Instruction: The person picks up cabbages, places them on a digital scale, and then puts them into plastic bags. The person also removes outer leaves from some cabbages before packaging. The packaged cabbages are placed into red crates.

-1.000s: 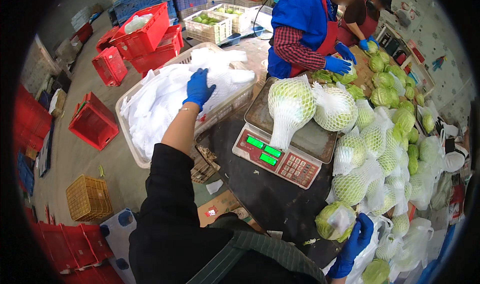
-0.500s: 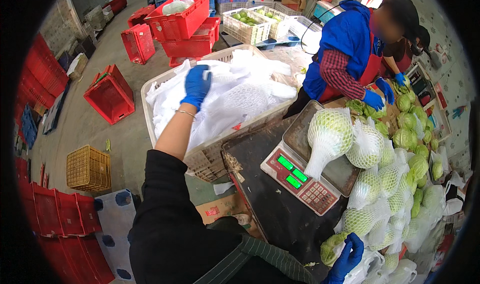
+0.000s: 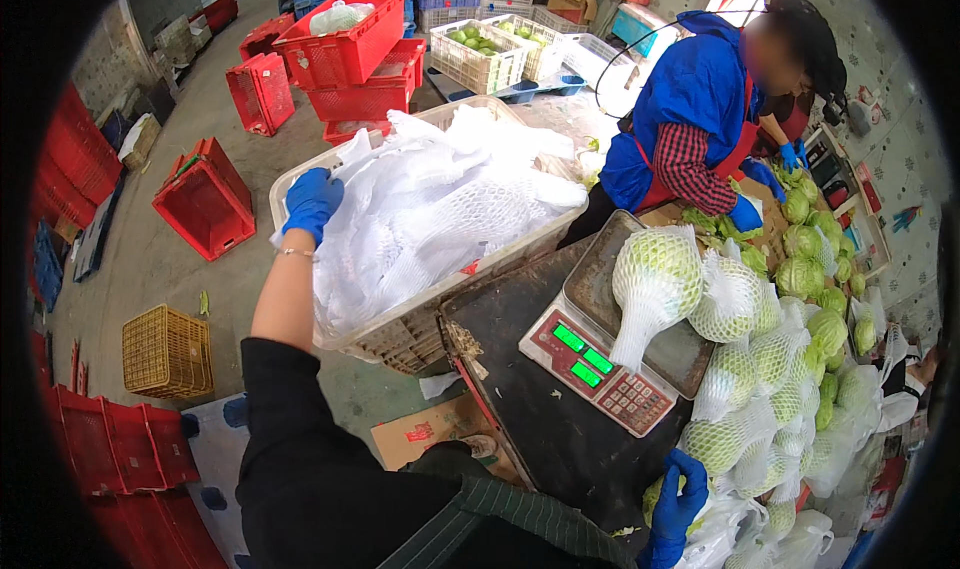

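Observation:
My left hand (image 3: 313, 205), in a blue glove, is at the left side of a large pale crate (image 3: 420, 314) heaped with white foam net sleeves (image 3: 430, 209). Its fingers are curled closed on the edge of the netting; the fingertips are hidden. My right hand (image 3: 678, 504), also blue-gloved, hovers at the lower right by a partly hidden cabbage, fingers loosely bent and apart, with nothing seen in them. A netted cabbage (image 3: 655, 274) rests on the pan of a scale (image 3: 600, 369) with a lit green display, on a dark table (image 3: 545, 419).
Netted cabbages (image 3: 725, 439) are piled right of the scale, with loose ones (image 3: 800, 274) beyond. A co-worker in blue (image 3: 690, 89) handles cabbages at the far right; another person stands behind. Red crates (image 3: 340, 49) and a yellow basket (image 3: 167, 354) stand on the floor at left.
My left hand has moved left and nearer, from above the heap to the crate's left side; the netting has shifted. My right hand's fingers have curled in and it has moved slightly left.

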A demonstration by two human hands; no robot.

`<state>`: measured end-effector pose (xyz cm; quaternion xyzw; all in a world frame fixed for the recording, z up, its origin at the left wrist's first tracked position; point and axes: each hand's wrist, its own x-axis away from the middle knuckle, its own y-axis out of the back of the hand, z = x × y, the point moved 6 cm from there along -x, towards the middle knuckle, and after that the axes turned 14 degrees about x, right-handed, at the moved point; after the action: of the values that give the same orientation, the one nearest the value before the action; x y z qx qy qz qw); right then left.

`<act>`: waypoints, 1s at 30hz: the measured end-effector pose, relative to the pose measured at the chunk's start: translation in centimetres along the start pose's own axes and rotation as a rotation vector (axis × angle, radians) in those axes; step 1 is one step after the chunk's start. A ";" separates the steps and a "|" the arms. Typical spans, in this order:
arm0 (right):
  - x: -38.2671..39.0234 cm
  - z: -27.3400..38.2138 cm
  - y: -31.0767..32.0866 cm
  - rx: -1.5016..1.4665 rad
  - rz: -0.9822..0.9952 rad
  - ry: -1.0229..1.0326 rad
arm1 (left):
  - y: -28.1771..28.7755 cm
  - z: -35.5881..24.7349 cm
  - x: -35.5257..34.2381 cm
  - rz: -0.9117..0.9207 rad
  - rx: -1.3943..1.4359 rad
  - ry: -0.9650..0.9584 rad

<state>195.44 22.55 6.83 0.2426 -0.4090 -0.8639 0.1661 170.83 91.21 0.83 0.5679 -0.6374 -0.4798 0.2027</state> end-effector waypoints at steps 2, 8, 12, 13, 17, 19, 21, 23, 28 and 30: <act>0.0 0.4 0.0 0.000 -0.010 0.030 | 3.7 -0.3 2.4 -0.056 -0.009 -0.003; -1.5 4.6 0.2 -0.097 0.042 0.174 | 11.5 -5.7 14.2 -0.036 0.241 -0.156; -4.5 8.6 1.8 -0.180 -0.003 0.345 | 8.3 -18.5 26.0 0.677 0.797 -0.355; -5.0 9.5 2.5 -0.063 -0.072 0.445 | 8.4 -21.9 28.8 0.765 0.890 -0.448; -4.6 9.0 4.2 -0.354 -0.138 0.360 | 7.9 -31.6 35.4 1.744 1.153 -0.479; -3.1 7.5 4.4 -0.487 -0.125 0.390 | 6.3 -34.5 36.6 1.976 1.336 -0.254; -1.5 4.6 2.2 -0.439 0.170 0.200 | 3.1 -37.4 38.6 1.971 1.456 -0.069; -0.7 2.2 2.1 -0.474 0.131 0.228 | 0.7 -39.0 41.9 1.754 1.402 -0.195; 3.7 -4.9 8.1 0.045 -0.553 0.225 | -3.5 -46.2 50.0 1.653 1.194 -0.398; 5.7 -7.9 9.7 -0.219 -0.583 0.074 | -4.5 -48.5 53.0 1.704 1.110 -0.458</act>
<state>195.98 8.93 8.50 0.3618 -0.2204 -0.9045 -0.0487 197.71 24.47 4.04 -0.1614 -0.9813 0.0864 0.0589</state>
